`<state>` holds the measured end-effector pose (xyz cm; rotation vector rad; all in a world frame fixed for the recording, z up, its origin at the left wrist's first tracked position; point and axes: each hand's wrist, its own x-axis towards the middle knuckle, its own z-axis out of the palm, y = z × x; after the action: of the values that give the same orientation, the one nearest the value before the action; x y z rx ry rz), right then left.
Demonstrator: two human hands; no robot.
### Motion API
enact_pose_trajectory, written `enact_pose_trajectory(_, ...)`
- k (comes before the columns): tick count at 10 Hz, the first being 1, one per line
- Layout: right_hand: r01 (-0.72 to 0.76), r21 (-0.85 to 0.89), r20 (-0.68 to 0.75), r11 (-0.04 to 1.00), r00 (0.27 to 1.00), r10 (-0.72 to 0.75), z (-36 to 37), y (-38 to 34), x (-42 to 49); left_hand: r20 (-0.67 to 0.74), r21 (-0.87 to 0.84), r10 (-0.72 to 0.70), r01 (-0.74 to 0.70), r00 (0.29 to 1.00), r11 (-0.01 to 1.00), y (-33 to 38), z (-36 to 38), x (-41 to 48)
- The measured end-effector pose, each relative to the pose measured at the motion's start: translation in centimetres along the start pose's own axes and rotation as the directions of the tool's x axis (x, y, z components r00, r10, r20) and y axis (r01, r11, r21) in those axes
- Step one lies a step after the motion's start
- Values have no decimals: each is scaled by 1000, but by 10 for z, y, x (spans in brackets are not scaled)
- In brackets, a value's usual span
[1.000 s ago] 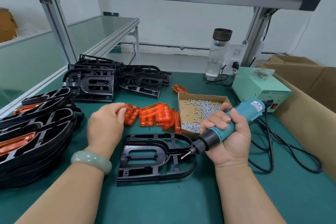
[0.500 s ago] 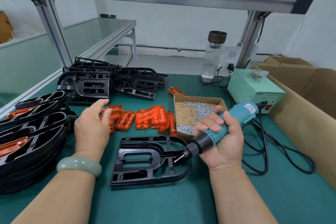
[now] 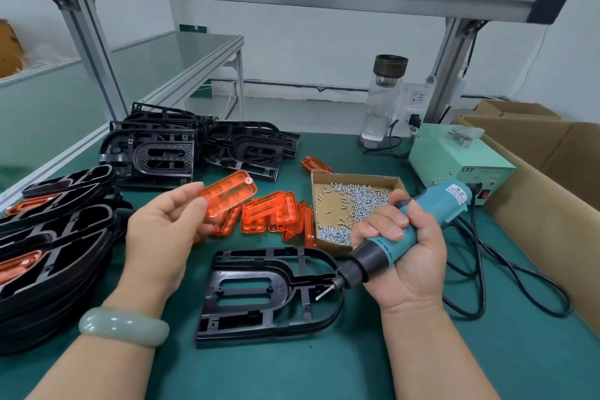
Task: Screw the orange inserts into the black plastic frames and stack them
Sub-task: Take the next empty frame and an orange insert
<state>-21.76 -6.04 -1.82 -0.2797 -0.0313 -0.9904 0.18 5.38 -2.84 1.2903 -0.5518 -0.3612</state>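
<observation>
My left hand (image 3: 162,237) pinches one orange insert (image 3: 229,196) by its near end and holds it in the air above the pile of orange inserts (image 3: 276,216). A black plastic frame (image 3: 269,292) lies flat on the green mat in front of me, its slots bare. My right hand (image 3: 402,256) grips a teal electric screwdriver (image 3: 406,230), whose bit hovers over the frame's right part. At the left stands a stack of frames with inserts (image 3: 48,253).
A cardboard tray of screws (image 3: 350,208) sits behind the frame. A heap of bare black frames (image 3: 188,149) lies at the back. A glass bottle (image 3: 383,101), a green power box (image 3: 454,159) with its black cable (image 3: 506,269) and a cardboard box (image 3: 552,198) stand at the right.
My left hand reached into the orange pile, took one insert and lifted it clear. The right hand kept the screwdriver over the frame.
</observation>
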Motion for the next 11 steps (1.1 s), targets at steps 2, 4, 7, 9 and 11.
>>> enact_pose_trajectory(2, -1, 15, -5, 1000, 1000, 1, 1, -2, -1, 167, -126, -43, 64, 985, 990, 15, 12, -19)
enact_pose_trajectory(4, -1, 6, 0, 1000, 1000, 1, 2, -2, -2, 265, -153, -78, 122, 961, 981, 20, 15, -29)
enact_pose_trajectory(7, -8, -26, 10, 1000, 1000, 9, 3, -1, -4, 392, -233, -73, 176, 917, 956, 24, 15, -32)
enact_pose_trajectory(9, -15, -58, 12, 998, 1000, 16, 5, 2, -6, 418, -142, -1, 66, 909, 988, 22, 15, -34)
enact_pose_trajectory(11, -21, -77, 31, 997, 999, 24, 5, 3, -7, 472, -102, 23, 29, 881, 994, 25, 15, -36)
